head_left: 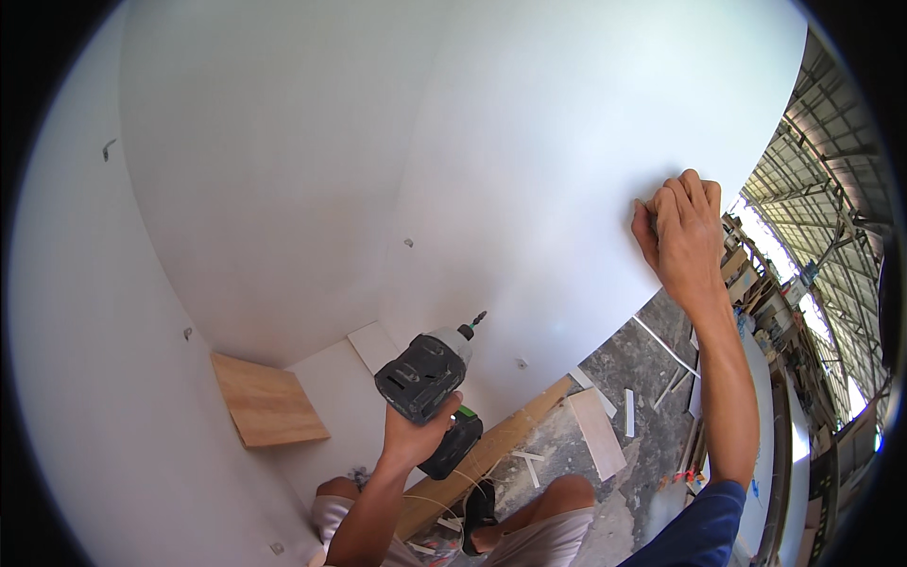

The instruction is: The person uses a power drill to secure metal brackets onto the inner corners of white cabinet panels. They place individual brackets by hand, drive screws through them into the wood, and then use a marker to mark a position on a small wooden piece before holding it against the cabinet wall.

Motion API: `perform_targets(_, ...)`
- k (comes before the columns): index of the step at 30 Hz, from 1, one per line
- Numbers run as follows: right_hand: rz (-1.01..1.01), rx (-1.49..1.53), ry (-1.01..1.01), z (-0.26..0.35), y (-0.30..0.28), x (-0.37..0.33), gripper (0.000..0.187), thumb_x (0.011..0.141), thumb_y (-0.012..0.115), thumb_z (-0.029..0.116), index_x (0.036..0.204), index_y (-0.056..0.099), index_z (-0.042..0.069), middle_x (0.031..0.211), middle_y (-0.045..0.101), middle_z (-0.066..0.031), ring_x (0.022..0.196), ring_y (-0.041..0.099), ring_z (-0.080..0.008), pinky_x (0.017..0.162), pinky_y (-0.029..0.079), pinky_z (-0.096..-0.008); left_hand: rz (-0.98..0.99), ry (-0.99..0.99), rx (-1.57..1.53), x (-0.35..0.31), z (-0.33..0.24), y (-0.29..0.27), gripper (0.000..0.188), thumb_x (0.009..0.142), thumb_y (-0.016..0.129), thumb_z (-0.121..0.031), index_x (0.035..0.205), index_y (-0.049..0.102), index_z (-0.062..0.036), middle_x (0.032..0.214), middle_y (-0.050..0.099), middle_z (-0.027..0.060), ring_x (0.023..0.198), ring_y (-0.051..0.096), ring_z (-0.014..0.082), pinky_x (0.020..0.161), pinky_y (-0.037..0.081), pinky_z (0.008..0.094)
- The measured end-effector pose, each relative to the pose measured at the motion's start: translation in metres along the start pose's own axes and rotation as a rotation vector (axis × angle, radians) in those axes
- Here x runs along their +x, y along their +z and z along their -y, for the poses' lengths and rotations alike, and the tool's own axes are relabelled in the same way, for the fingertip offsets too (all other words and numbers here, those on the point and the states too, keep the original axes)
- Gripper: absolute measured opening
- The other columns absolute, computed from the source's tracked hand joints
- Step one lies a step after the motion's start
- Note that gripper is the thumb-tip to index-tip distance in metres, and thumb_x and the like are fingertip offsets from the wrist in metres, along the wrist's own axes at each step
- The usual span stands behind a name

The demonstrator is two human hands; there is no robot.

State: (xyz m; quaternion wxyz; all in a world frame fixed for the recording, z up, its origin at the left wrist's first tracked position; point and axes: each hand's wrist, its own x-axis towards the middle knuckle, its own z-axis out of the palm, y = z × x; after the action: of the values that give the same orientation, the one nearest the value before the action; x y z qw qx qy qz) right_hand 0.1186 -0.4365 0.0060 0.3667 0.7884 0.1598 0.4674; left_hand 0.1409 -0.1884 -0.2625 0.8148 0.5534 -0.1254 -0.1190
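My left hand (413, 439) is wrapped round the grip of a dark cordless impact driver (422, 373), low in the middle. Its driver bit points up and right, toward a large white panel (529, 180), and appears to stop short of it. Higher up, near the panel's right edge, my right hand (684, 231) rests against the white surface with fingers curled and thumb pressed in. Whatever sits between those fingertips is hidden. Small metal fittings (521, 363) stick out of the panel, apart from both hands.
A white side panel (85, 312) stands on the left. A brown plywood piece (269, 402) leans in the lower corner. A wooden beam (501, 437) runs by my legs, with offcuts (597, 437) scattered on the concrete floor (557, 449). Stacked materials (756, 293) line the right.
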Motion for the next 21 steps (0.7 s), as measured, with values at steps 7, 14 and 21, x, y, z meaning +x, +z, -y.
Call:
perform_targets(7, -0.009, 0.022, -0.002, -0.001, 0.001, 0.002, 0.024, 0.074, 0.071, 0.001, 0.074, 0.048, 0.005, 0.073, 0.05, -0.0092, 0.077, 0.049, -0.0255, 0.07, 0.038, -0.0377, -0.016, -0.032, -0.024, -0.005, 0.0, -0.014, 0.015, 0.087, 0.063, 0.005, 0.101, 0.063, 0.0032, 0.072, 0.059, 0.0037, 0.054, 0.053, 0.0082, 0.056, 0.049, 0.0268)
perform_targets(14, -0.001, 0.027, 0.005, -0.004, 0.004, 0.0, 0.024, 0.073, 0.074, 0.003, 0.074, 0.05, 0.005, 0.073, 0.05, -0.0092, 0.077, 0.048, -0.0253, 0.069, 0.038, -0.0376, -0.014, -0.065, -0.011, -0.007, 0.001, -0.018, 0.015, 0.087, 0.062, 0.006, 0.101, 0.062, 0.0034, 0.072, 0.058, 0.0034, 0.054, 0.053, 0.0092, 0.057, 0.05, 0.0274)
perform_targets(21, -0.214, 0.117, 0.129, -0.001, 0.001, -0.004, 0.027, 0.067, 0.077, 0.005, 0.088, 0.06, 0.001, 0.083, 0.056, -0.0079, 0.084, 0.05, -0.0262, 0.074, 0.041, -0.0355, 0.005, -0.097, 0.017, -0.013, 0.008, -0.031, 0.015, 0.086, 0.063, 0.006, 0.101, 0.063, 0.0031, 0.07, 0.058, 0.0032, 0.054, 0.052, 0.0095, 0.056, 0.049, 0.0277)
